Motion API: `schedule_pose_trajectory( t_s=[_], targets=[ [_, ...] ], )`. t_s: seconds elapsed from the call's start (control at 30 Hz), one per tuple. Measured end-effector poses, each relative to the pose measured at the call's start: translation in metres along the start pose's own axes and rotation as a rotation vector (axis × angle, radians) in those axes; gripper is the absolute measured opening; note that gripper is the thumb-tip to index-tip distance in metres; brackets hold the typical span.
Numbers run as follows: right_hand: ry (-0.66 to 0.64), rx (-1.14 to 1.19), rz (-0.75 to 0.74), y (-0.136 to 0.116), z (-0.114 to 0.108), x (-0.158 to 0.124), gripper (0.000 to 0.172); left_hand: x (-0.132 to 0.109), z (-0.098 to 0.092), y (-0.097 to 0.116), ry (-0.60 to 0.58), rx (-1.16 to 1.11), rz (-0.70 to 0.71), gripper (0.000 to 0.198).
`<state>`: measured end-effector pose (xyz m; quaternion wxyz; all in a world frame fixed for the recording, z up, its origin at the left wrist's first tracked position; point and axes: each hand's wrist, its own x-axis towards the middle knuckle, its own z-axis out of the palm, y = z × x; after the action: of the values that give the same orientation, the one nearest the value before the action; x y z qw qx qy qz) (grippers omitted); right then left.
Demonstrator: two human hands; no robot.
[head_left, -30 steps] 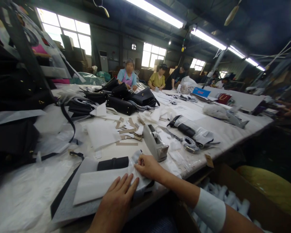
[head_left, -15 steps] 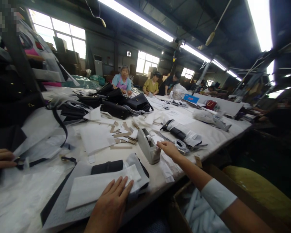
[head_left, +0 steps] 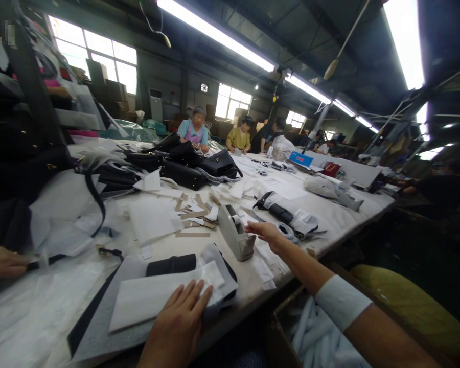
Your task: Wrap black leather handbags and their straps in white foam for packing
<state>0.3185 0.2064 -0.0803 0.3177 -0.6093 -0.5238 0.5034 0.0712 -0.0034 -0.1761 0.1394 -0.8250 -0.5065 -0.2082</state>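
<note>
My left hand (head_left: 182, 319) lies flat with spread fingers on a folded white foam sheet (head_left: 138, 301). Under that sheet is a grey-lined black piece (head_left: 95, 332), with a rolled black strap (head_left: 171, 265) beyond it. My right hand (head_left: 266, 235) is at the front of a grey tape dispenser (head_left: 233, 235), its fingers extended near the cutting end. Whether tape is between those fingertips is too small to tell.
A co-worker's hand (head_left: 3, 263) holds a black strap at the left edge. Black bags (head_left: 182, 174), cardboard strips (head_left: 195, 212) and a wrapped strap bundle (head_left: 287, 212) lie beyond. Below the table's edge is a box of white rolls (head_left: 310, 327).
My right hand has shifted slightly at the dispenser, its fingers straighter. My left hand remains on the foam sheet. The co-worker's hand at the left has moved slightly.
</note>
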Motion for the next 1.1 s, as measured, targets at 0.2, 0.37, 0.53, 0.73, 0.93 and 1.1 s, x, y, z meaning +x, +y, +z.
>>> schedule_pose_trajectory(
  t_s=[0.2, 0.37, 0.53, 0.73, 0.93, 1.1],
  targets=[
    [0.023, 0.179, -0.052, -0.006, -0.009, -0.027, 0.027, -0.002, 0.002, -0.002, 0.019, -0.017, 0.001, 0.063],
    [-0.040, 0.283, 0.037, 0.025, -0.011, -0.049, 0.023, -0.002, 0.004, -0.002, 0.028, -0.001, 0.034, 0.065],
    [0.004, 0.293, 0.014, 0.062, -0.002, -0.046, 0.022, -0.002, 0.005, 0.000, 0.050, -0.026, -0.002, 0.063],
    [0.074, 0.145, -0.149, 0.079, 0.002, -0.028, 0.037, -0.002, 0.004, -0.001, 0.039, 0.014, 0.023, 0.063],
    [0.029, -0.147, -0.374, 0.064, -0.017, -0.043, 0.026, -0.002, 0.003, 0.000, 0.039, 0.032, 0.027, 0.063],
    [-0.356, -0.710, -0.937, 0.023, -0.013, -0.077, 0.019, -0.002, 0.001, 0.003, -0.008, -0.031, -0.018, 0.062]
  ],
)
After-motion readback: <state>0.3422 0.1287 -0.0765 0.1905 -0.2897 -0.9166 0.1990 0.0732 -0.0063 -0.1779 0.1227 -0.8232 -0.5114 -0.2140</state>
